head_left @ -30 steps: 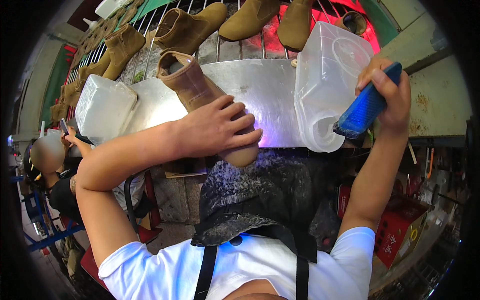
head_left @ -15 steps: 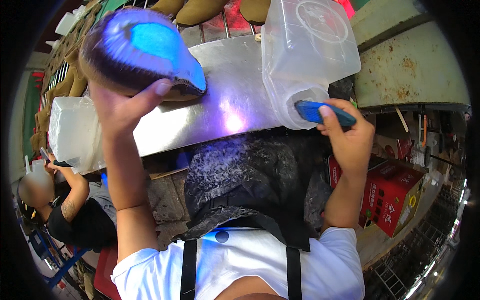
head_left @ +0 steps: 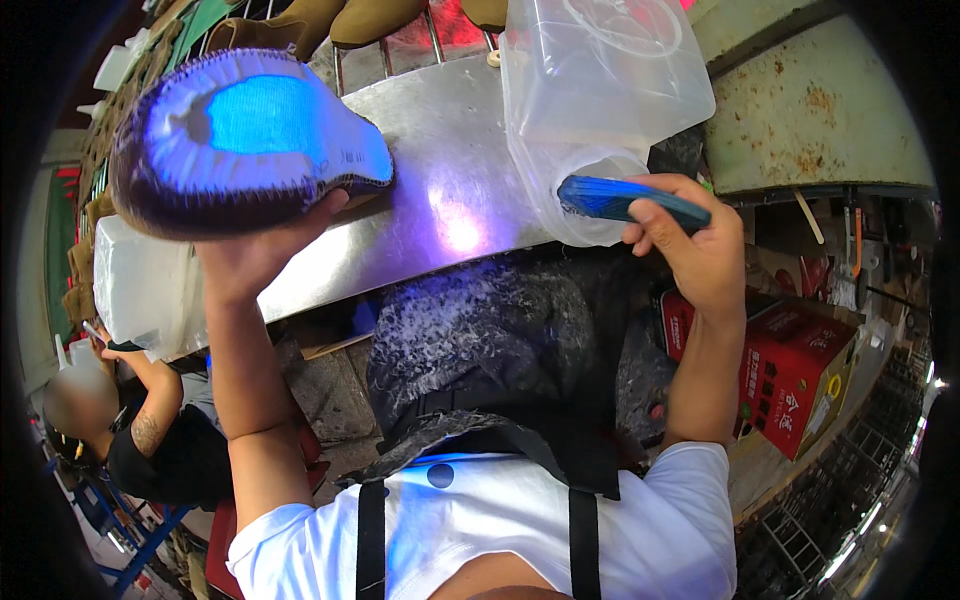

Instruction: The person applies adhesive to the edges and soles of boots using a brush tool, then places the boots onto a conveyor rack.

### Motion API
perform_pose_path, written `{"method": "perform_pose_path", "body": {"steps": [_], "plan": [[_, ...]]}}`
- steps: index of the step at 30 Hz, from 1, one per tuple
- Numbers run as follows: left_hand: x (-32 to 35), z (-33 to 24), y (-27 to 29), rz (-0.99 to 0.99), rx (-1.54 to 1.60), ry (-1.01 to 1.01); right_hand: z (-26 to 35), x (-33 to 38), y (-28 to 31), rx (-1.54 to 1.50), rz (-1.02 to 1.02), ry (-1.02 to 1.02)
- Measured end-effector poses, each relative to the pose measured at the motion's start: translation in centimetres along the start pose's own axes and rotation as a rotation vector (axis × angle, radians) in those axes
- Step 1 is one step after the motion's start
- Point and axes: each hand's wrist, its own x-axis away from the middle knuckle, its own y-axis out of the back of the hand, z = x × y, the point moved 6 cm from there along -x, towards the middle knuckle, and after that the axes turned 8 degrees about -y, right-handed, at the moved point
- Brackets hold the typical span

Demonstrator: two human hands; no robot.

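Observation:
My left hand [head_left: 262,258] is closed around a brown shoe upper [head_left: 185,212], holding it bottom up over the metal tabletop at the left. Its stitched, gathered underside shows a bright patch under blue light. My right hand [head_left: 698,240] pinches a blue-handled brush [head_left: 630,200] between thumb and fingers. The brush's tip is at the round mouth of a translucent plastic container [head_left: 590,85], which lies on its side with the mouth toward me. That mouth hides part of the brush end, so I cannot tell whether its bristles touch the wall.
The shiny metal tabletop [head_left: 400,215] runs between my hands. Tan shoes [head_left: 375,22] stand on a rack behind it. Another translucent container [head_left: 140,285] is at the left, near a seated co-worker [head_left: 165,440]. A red carton [head_left: 785,375] sits at the right, below a rusty metal panel [head_left: 815,110].
My left hand has moved left and slightly down, turning the shoe's underside more toward me. The brush has shifted a little left and up, staying at the container's mouth.

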Motion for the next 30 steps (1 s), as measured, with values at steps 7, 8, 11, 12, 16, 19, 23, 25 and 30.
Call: {"method": "perform_pose_path", "body": {"steps": [7, 8, 11, 12, 16, 19, 23, 25, 30], "plan": [[4.0, 1.3, -0.9, 0.019, -0.04, -0.064, -1.7, 0.3, 1.8, -0.268, 0.031, -0.319], [4.8, 1.9, -1.0, 0.027, -0.045, -0.072, -2.3, 0.5, 1.8, -0.394, 0.0, -0.377], [8.3, 2.7, -1.0, 0.042, -0.078, -0.144, -2.8, 1.6, 1.6, -0.458, -0.201, -0.333], [9.5, 2.7, -1.1, 0.049, -0.078, -0.182, -2.9, 2.3, 1.5, -0.457, -0.271, -0.31], [10.9, -1.8, -2.8, 0.087, -0.097, -0.345, -5.0, 5.5, -1.2, -0.57, -0.169, -0.132], [12.6, -2.6, -3.2, 0.058, -0.151, -0.457, -6.5, 5.9, -9.1, -0.873, 0.0, -0.391], [13.3, -3.1, -3.5, -0.022, -0.217, -0.648, -5.9, 2.4, -16.6, -1.153, 0.1, -0.347], [12.9, -3.3, -3.5, 0.003, -0.233, -0.661, -5.5, 1.6, -17.5, -1.095, 0.091, -0.222], [13.1, -2.7, -3.5, -0.046, -0.246, -0.713, -5.1, 4.9, -16.1, -0.615, 0.278, 0.107]]}}
